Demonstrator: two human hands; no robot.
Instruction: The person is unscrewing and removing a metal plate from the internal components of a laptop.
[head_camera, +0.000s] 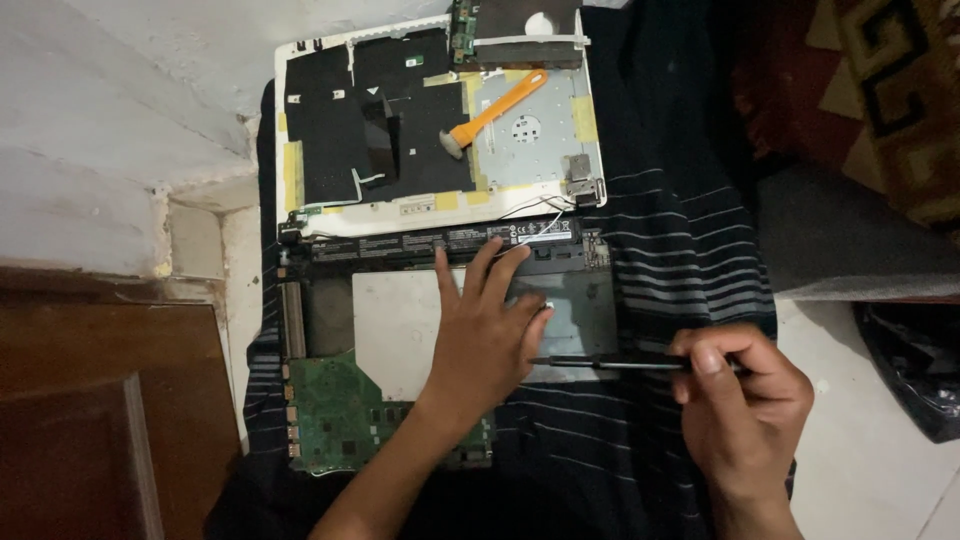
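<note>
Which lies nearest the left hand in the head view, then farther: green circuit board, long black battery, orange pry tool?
From the left hand:
1. Long black battery, under its fingertips.
2. Green circuit board, beside the wrist, lower left.
3. Orange pry tool, up on the white cover.

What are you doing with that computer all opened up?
A person has a laptop taken apart on a dark striped cloth. The left hand lies flat on the open base, fingertips on the long black battery. The right hand holds a thin screwdriver, its tip pointing in by the left hand. The green circuit board is bare. An orange pry tool lies on the white cover behind.
</note>
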